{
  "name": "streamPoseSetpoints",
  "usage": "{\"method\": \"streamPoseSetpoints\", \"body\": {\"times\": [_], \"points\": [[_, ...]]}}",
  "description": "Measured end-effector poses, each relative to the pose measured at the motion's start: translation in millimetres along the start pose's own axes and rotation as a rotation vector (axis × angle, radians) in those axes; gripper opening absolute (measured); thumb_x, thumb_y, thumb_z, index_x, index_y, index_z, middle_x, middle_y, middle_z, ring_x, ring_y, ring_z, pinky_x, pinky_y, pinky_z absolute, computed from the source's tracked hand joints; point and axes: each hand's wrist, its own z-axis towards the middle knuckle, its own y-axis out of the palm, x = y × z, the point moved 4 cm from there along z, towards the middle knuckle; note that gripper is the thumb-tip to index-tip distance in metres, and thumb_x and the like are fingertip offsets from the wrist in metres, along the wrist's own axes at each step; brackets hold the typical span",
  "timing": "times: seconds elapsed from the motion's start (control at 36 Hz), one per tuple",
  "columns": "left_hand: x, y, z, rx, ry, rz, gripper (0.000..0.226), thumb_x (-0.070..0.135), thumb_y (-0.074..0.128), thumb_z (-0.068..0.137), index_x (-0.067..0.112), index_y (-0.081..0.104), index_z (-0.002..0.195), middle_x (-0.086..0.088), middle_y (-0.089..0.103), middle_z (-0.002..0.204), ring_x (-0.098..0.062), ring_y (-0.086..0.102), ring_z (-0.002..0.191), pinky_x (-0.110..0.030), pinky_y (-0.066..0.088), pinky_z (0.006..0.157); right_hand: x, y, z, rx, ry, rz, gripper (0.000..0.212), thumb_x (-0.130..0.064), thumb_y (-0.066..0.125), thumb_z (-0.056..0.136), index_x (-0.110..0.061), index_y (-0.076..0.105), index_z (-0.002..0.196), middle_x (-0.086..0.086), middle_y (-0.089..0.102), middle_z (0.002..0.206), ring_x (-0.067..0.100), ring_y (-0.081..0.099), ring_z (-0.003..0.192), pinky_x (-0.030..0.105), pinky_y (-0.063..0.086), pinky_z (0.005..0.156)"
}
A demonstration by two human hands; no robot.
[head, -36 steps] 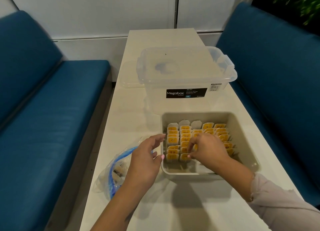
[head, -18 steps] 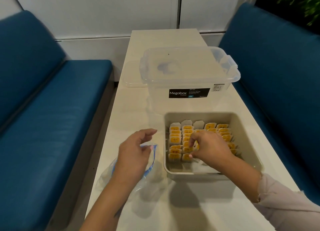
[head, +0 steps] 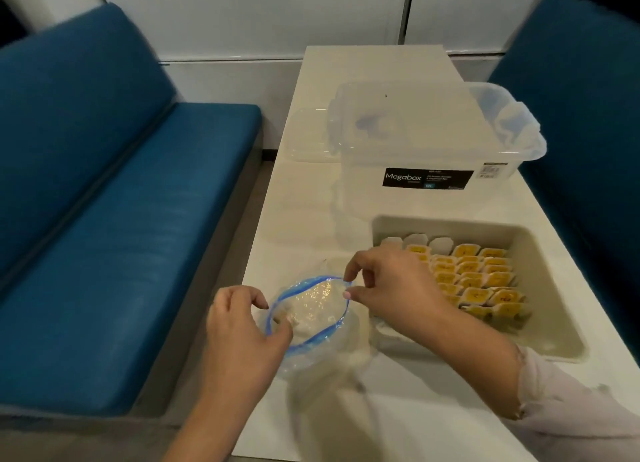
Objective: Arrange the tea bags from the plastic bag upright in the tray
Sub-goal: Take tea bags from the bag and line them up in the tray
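A clear plastic bag (head: 311,309) with a blue zip rim lies on the table, left of the beige tray (head: 540,254). Its mouth is pulled wide, and pale tea bags show inside. My left hand (head: 239,326) pinches the near left side of the rim. My right hand (head: 391,288) pinches the far right corner of the rim, holding the mouth apart. In the tray, several yellow-labelled tea bags (head: 474,278) stand upright in rows toward the back. The tray's near part shows bare floor.
A clear lidded Megabox storage box (head: 433,139) stands behind the tray on the narrow white table (head: 346,427). Blue upholstered benches (head: 121,236) flank the table on both sides. The table's left edge runs just beside the bag.
My right hand has left the tray and moved left to the bag's rim. My left hand took hold of the rim, and the mouth is now spread wide. The camera has turned left.
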Motion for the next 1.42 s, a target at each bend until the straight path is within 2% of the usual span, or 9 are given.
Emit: {"method": "streamPoseSetpoints", "body": {"times": [0.14,0.22,0.33,0.47,0.72,0.86,0.97,1.08,1.42], "points": [[-18.4,6.3,1.6,-0.09,-0.118,0.057,0.056,0.033,0.075,0.075,0.02,0.04,0.117,0.006,0.042,0.109,-0.015,0.045,0.104,-0.029,0.044,0.076,-31.9,25.6,-3.3,-0.13,-0.096,0.01,0.02,-0.034,0.06,0.089,-0.031,0.065,0.109,-0.011,0.065,0.097,0.011,0.057,0.094,0.024,0.042,0.077],[-27.0,2.9,13.0,-0.133,-0.134,-0.034,0.042,0.016,0.066,0.083,0.018,0.043,0.118,0.011,0.052,0.091,-0.014,0.055,0.087,-0.03,0.048,0.073,-41.7,49.7,-5.8,-0.233,-0.193,-0.107,0.03,-0.037,0.051,0.094,-0.029,0.06,0.122,-0.003,0.063,0.119,0.019,0.054,0.111,0.032,0.042,0.092],[-34.7,-4.1,33.2,-0.132,-0.074,-0.044,0.028,0.014,0.058,0.09,0.021,0.048,0.115,0.008,0.059,0.095,-0.006,0.056,0.083,-0.02,0.042,0.066,-48.6,78.8,-14.5,-0.343,-0.316,-0.43,0.043,-0.05,0.042,0.095,-0.023,0.055,0.126,0.005,0.062,0.119,0.027,0.052,0.111,0.04,0.032,0.098],[-39.0,-5.8,54.4,-0.137,-0.011,-0.016,0.026,0.011,0.059,0.09,0.022,0.05,0.111,0.011,0.062,0.089,-0.01,0.061,0.088,-0.026,0.05,0.076,-58.3,94.5,-27.1,-0.396,-0.353,-0.466,0.045,-0.048,0.043,0.095,-0.021,0.052,0.13,0.006,0.059,0.124,0.027,0.049,0.115,0.044,0.024,0.105],[-30.8,2.1,62.7,-0.175,0.035,0.023,0.026,0.01,0.054,0.092,0.023,0.05,0.114,0.01,0.064,0.097,-0.011,0.06,0.089,-0.034,0.055,0.079,-60.6,87.1,-9.0,-0.366,-0.001,-0.234,0.028,-0.02,0.051,0.095,-0.019,0.053,0.122,0.007,0.063,0.11,0.026,0.059,0.098,0.035,0.046,0.085],[-25.7,2.2,60.8,-0.194,0.028,0.031,0.027,0.01,0.05,0.094,0.024,0.049,0.117,0.009,0.063,0.099,-0.013,0.061,0.089,-0.034,0.056,0.076,-60.0,91.3,10.0,-0.272,0.102,-0.223,0.026,-0.029,0.049,0.096,-0.018,0.056,0.119,0.004,0.064,0.106,0.023,0.06,0.095,0.033,0.046,0.08],[-24.4,1.7,58.6,-0.199,0.03,0.016,0.028,0.008,0.049,0.093,0.024,0.049,0.116,0.011,0.063,0.096,-0.013,0.061,0.088,-0.035,0.055,0.077,-60.6,107.5,26.3,-0.437,0.256,-0.19,0.033,-0.037,0.053,0.093,-0.017,0.055,0.12,0.004,0.056,0.101,0.024,0.056,0.098,0.034,0.041,0.08],[-25.7,1.5,57.5,-0.197,0.027,0.006,0.029,0.009,0.051,0.092,0.024,0.049,0.116,0.011,0.062,0.096,-0.012,0.06,0.088,-0.033,0.055,0.076,-62.9,101.5,28.3,-0.42,0.22,-0.226,0.029,-0.031,0.056,0.091,-0.014,0.058,0.115,0.006,0.056,0.093,0.022,0.051,0.083,0.031,0.038,0.074],[-22.7,-1.0,50.3,-0.232,0.035,-0.023,0.036,0.02,0.067,0.087,0.026,0.051,0.119,0.012,0.061,0.105,-0.009,0.058,0.096,-0.027,0.054,0.073,-54.7,30.1,7.7,-0.133,0.081,-0.076,0.026,-0.022,0.053,0.09,-0.036,0.067,0.106,-0.008,0.069,0.105,0.016,0.061,0.096,0.027,0.049,0.08]]}}
